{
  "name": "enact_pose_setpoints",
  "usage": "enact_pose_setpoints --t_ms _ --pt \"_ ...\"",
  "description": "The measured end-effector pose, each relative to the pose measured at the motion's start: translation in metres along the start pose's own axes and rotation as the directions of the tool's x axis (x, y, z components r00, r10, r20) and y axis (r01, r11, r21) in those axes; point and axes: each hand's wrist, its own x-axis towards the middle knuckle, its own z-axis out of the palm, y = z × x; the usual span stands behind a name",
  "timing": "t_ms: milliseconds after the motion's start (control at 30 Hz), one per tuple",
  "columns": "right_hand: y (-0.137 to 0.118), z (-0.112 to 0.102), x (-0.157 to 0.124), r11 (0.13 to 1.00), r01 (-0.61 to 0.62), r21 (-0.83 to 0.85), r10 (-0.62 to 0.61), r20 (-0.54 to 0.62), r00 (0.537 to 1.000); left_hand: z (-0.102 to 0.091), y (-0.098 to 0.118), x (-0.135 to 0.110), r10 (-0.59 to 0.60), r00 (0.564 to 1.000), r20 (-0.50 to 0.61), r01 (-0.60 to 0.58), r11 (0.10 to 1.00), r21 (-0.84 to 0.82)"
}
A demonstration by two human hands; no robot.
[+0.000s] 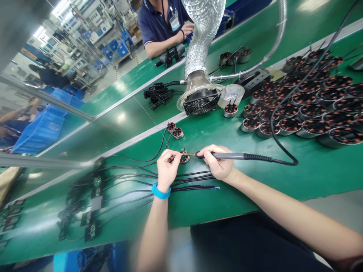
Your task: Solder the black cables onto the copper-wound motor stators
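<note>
My right hand [217,163] is closed around the grey handle of a soldering iron [231,156], its tip pointing left at a small round motor part [185,157] with copper windings. My left hand [167,166], wearing a blue wristband [160,191], pinches the end of a thin wire at that motor part, close to the iron's tip. Whether tip and wire touch is too small to tell. Several black cables [193,187] run under my left wrist, some with stripped ends. Two more wired motor parts [177,133] stand just behind my hands.
Many motor parts [309,99] stand in rows at the right. A fume extractor fan [202,104] hangs from a foil duct [202,37], beside a whitish cup [233,93]. Circuit boards with cables [96,204] lie left. The iron's cord [283,160] loops right. A co-worker [164,28] sits opposite.
</note>
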Motion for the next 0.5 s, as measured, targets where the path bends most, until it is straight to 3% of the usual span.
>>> enact_pose_setpoints --t_ms 267,500 --pt "0.0044 0.0008 -0.0025 0.986 -0.114 0.124 0.125 -0.085 0.988 -0.0004 -0.0016 -0.0006 0.007 1.000 0.002 -0.007 1.000 0.008" --pt "0.0043 0.0015 -0.0027 0.987 -0.108 0.120 0.120 -0.099 0.988 -0.0003 0.0001 0.0000 -0.003 1.000 -0.005 0.003 1.000 0.005"
